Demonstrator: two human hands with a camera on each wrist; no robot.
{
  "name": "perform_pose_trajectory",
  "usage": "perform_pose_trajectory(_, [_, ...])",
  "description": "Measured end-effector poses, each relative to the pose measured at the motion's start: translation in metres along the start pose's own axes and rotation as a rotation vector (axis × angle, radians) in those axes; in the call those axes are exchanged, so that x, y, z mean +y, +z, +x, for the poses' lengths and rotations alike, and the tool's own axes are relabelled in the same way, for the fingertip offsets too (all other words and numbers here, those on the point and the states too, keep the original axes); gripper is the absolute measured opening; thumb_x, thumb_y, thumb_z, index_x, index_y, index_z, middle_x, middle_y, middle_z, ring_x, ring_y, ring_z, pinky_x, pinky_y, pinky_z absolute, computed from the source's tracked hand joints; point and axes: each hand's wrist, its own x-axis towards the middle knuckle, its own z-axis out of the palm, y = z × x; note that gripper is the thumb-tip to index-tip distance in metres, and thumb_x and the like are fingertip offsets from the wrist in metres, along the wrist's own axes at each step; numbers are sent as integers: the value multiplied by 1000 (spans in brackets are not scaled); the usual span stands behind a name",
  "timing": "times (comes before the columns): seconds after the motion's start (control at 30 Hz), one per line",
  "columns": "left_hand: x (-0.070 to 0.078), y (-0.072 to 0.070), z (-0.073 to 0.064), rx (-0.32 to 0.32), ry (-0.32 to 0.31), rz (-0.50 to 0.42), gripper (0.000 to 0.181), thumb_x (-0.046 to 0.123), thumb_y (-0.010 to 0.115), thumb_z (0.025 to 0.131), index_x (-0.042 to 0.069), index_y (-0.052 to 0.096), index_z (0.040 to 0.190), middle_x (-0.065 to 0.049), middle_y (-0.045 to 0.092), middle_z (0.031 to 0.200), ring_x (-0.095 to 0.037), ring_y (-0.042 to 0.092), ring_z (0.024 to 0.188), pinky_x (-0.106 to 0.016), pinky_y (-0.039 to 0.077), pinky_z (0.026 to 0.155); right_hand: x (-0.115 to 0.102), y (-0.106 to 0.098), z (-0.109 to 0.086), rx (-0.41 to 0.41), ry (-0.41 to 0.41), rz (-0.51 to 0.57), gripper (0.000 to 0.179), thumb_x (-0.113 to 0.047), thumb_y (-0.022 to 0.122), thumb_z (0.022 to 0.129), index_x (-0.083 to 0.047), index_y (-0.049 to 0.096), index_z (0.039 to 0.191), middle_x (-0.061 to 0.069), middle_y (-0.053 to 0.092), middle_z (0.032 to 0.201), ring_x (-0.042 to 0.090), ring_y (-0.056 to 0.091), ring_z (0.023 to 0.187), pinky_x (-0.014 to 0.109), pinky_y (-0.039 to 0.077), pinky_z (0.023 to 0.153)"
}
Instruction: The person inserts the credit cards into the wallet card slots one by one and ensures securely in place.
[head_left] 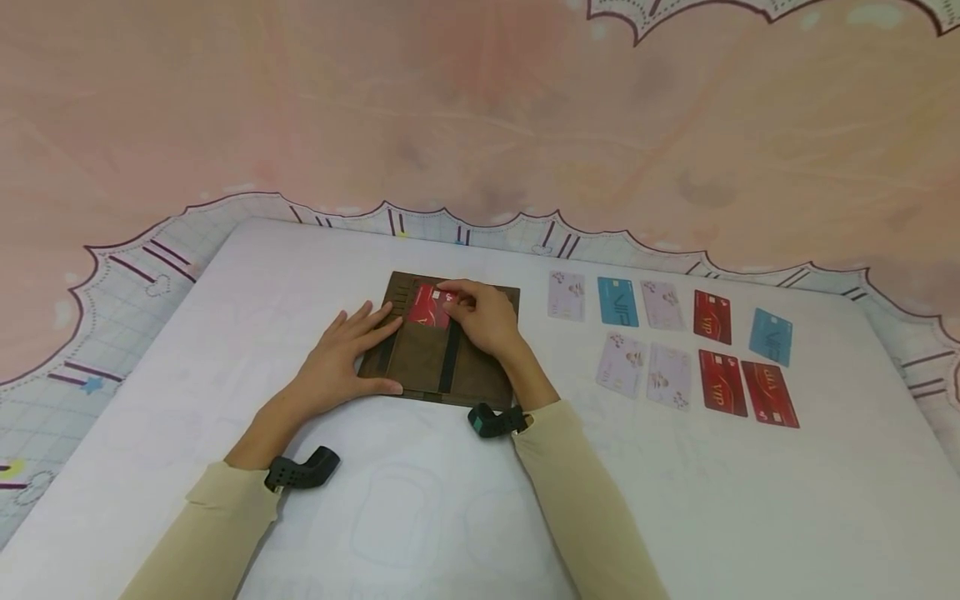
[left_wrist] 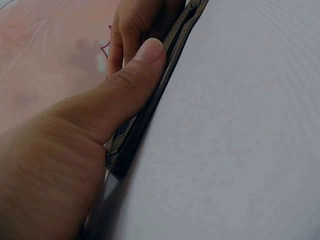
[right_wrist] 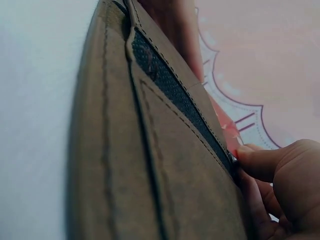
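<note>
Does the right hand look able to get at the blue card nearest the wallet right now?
Probably, once freed: the right hand pinches a red card at the wallet, but the blue card lies uncovered, with only a flat pale card between.

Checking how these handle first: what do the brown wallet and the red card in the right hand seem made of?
The brown wallet looks like matt leather or imitation leather, judging by its stitching and mottled surface; I can't tell which. The red card is probably thin, smooth plastic: it looks flat and straight-edged, though coated paper is possible.
</note>
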Motion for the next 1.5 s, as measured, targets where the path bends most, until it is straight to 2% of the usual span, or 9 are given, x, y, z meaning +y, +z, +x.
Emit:
perform_pose_trajectory(0.33, [-2, 1, 0, 6, 11, 4, 93, 48, 80, 71, 7, 41, 145, -15, 27, 154, -35, 12, 143, -53, 2, 114, 0, -1, -2, -28, -32, 16, 27, -17, 66, 91, -17, 69, 118, 2, 53, 81, 14, 48, 73, 27, 36, 62])
perform_pose_trajectory(0.63, [-4, 1, 0, -4, 1, 6, 95, 46, 82, 70, 7, 40, 146, -14, 26, 155, -34, 11, 144, -52, 1, 114, -2, -3, -4, -96, -46, 8, 24, -20, 68, 91, -20, 73, 114, 2, 61, 111, 15, 57, 94, 31, 47, 81])
perform_pose_trajectory(1.03, [-5, 1, -1, 8, 20, 11, 95, 46, 81, 70, 7, 40, 146, -14, 26, 154, -35, 12, 143, -53, 2, 114, -3, -4, -6, -126, -57, 0, 22, -23, 68, 90, -20, 74, 111, 1, 58, 112, 17, 56, 100, 36, 45, 87])
perform_pose_trajectory(1.5, [-5, 1, 1, -3, 20, 23, 95, 48, 81, 71, 8, 39, 147, -13, 25, 155, -34, 11, 144, -52, 1, 115, -1, -5, -7, -121, -105, -10, 16, -21, 67, 91, -19, 77, 103, 3, 56, 114, 19, 53, 106, 40, 41, 93])
